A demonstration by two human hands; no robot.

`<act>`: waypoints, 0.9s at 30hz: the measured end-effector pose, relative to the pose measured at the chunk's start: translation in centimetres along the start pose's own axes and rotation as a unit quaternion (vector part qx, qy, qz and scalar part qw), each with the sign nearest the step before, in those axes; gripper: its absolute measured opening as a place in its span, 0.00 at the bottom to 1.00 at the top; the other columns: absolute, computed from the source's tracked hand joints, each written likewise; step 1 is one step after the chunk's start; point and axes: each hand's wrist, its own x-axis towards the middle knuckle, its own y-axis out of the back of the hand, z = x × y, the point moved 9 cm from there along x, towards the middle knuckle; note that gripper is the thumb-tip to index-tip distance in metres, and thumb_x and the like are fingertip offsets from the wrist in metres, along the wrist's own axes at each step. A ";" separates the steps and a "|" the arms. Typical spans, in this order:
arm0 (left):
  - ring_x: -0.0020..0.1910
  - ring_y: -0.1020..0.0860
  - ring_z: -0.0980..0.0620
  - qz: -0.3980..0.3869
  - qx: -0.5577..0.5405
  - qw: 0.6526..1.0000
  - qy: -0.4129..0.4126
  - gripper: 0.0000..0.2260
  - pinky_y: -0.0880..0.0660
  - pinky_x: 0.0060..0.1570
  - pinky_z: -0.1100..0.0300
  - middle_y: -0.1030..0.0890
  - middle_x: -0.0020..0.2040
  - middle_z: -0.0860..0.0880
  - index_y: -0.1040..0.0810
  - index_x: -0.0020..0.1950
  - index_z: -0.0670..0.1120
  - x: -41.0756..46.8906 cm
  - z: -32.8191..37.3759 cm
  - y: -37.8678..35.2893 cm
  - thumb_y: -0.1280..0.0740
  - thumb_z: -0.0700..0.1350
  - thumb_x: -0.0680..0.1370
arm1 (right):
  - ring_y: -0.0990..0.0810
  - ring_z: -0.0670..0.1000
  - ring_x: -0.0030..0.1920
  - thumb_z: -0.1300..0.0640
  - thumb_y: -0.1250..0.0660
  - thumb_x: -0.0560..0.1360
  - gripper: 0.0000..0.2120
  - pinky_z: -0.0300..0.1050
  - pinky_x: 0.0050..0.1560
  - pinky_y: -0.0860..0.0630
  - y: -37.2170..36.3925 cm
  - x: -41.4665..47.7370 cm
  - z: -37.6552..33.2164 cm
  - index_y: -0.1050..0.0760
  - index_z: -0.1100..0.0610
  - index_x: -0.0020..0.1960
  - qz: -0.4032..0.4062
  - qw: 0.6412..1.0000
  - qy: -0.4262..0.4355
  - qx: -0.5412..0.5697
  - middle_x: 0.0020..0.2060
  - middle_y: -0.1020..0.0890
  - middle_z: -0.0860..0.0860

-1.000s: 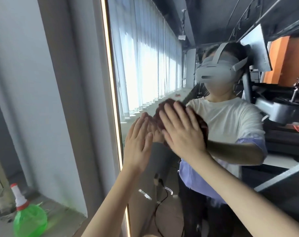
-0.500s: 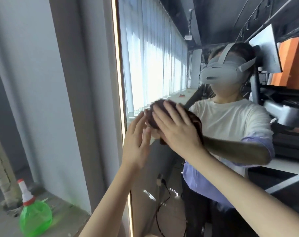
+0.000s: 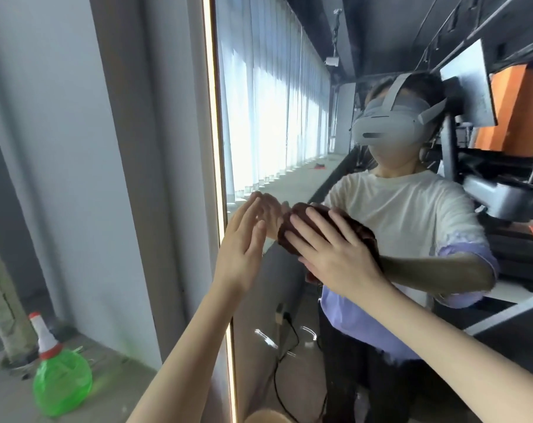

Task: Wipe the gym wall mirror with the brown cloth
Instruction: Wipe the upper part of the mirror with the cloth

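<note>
Brown and bunched into a wad, the soft cloth (image 3: 362, 235) is pinned against the glass of the tall gym wall mirror (image 3: 274, 117), a little to the right of the mirror's glowing vertical edge strip (image 3: 212, 117) and roughly at its mid-height. My right hand (image 3: 329, 248) lies flat over it with the fingers straight and spread. I judge that the spread is there to put even pressure across the whole wad, so the cloth drags on the glass instead of rolling out from under the palm. The forearm comes in from the lower right, and the wrist bends back so the palm faces the glass squarely.

My left hand (image 3: 244, 248) is also flat and holds nothing, its fingers straight and close together. It stands nearly edge-on between the strip and the cloth. Its fingertips meet their own reflection, so I take it to be steadying me against the glass, though I cannot tell how firmly it presses. The two hands are near each other but apart.

A green plastic spray bottle with a white nozzle (image 3: 62, 380) stands on the floor, well left of the strip and low down.
</note>
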 end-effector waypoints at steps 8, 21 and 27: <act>0.77 0.47 0.67 0.002 0.057 0.998 -0.039 0.27 0.45 0.76 0.60 0.46 0.77 0.65 0.41 0.79 0.55 -0.2 0.2 -1.2 0.52 0.62 0.81 | 0.37 0.60 0.74 0.51 0.41 0.80 0.22 0.60 0.74 0.41 1.4 1.8 4.4 0.28 0.56 0.72 0.016 0.984 -0.172 0.029 0.73 0.30 0.55; 0.79 0.48 0.58 0.012 0.088 0.996 -0.020 0.26 0.43 0.77 0.52 0.47 0.80 0.58 0.45 0.80 0.53 -0.3 0.5 -1.9 0.49 0.58 0.82 | 0.41 0.59 0.76 0.48 0.37 0.77 0.30 0.57 0.76 0.49 1.0 -1.1 2.5 0.36 0.58 0.75 -0.045 0.991 -0.126 0.024 0.76 0.36 0.56; 0.79 0.49 0.57 0.007 0.110 0.994 -0.015 0.27 0.43 0.77 0.50 0.47 0.81 0.56 0.44 0.80 0.51 -0.3 0.8 -1.9 0.48 0.57 0.82 | 0.37 0.58 0.74 0.50 0.40 0.80 0.25 0.57 0.75 0.45 2.5 -1.6 5.8 0.34 0.58 0.74 -0.018 0.987 -0.156 -0.028 0.74 0.30 0.55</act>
